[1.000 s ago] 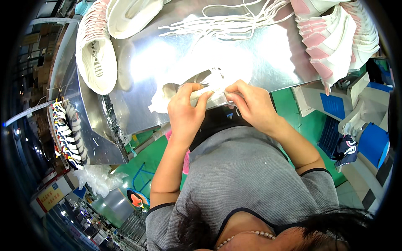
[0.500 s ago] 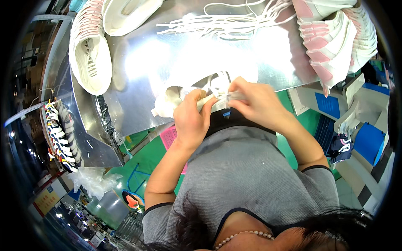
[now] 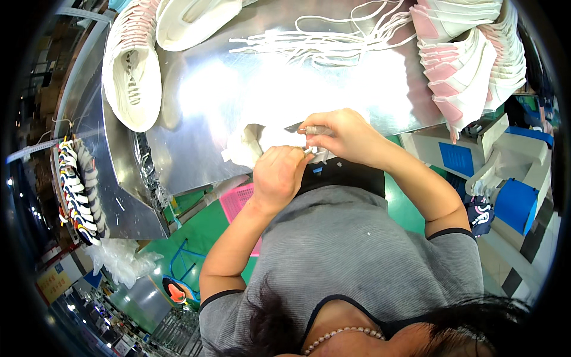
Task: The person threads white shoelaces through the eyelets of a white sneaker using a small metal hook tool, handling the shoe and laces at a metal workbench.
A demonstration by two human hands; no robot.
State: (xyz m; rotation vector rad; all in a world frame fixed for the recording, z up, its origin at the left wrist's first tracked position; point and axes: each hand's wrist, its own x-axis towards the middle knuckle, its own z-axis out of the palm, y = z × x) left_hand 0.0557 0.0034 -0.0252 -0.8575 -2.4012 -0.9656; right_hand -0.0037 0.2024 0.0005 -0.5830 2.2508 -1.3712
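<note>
Two hands at the steel desk (image 3: 226, 101): left hand (image 3: 278, 175) clenches a white shoe piece (image 3: 256, 143), right hand (image 3: 342, 134) fingers pinch a thin metal tool (image 3: 300, 127) touching it.

white laces (image 3: 324, 41), pink-white uppers (image 3: 470, 65), pink basket (image 3: 235, 202)

The left hand (image 3: 279, 178) and right hand (image 3: 342, 135) close their grip on a white shoe upper (image 3: 253, 144) at the near edge of the shiny metal table (image 3: 238, 89). The right hand also pinches a slim metal tool (image 3: 302, 127). White laces (image 3: 324, 41) lie farther back.
</note>
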